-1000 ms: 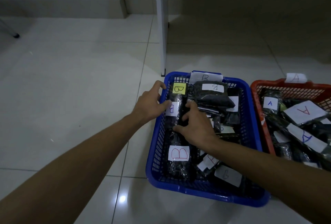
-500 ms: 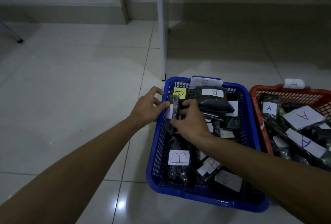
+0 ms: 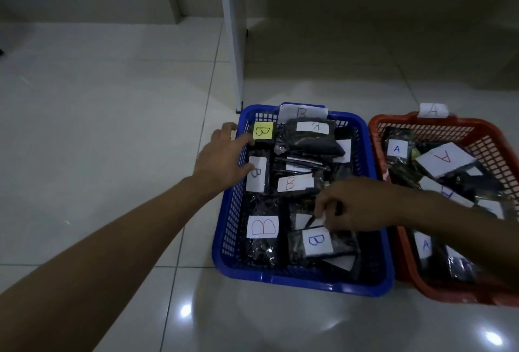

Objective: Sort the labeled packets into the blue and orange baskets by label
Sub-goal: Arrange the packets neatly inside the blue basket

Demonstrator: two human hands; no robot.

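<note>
The blue basket holds several dark packets with B labels. To its right, the orange basket holds several packets with A labels. My left hand reaches over the blue basket's left rim with its fingers spread. Its thumb touches a packet with a white B label that lies flat inside. My right hand hovers over the near right part of the blue basket. Its fingers are pinched on the edge of a dark packet just above a packet with a blue B.
Both baskets stand side by side on a glossy tiled floor. A white post comes down just behind the blue basket's far left corner. A wall base runs along the back. Paper tags marked B and A stick up from the baskets' far rims.
The B packet that both hands held upright at the basket's left side now lies flat inside. My left hand has opened. My right hand has moved toward me and right, onto another packet.
</note>
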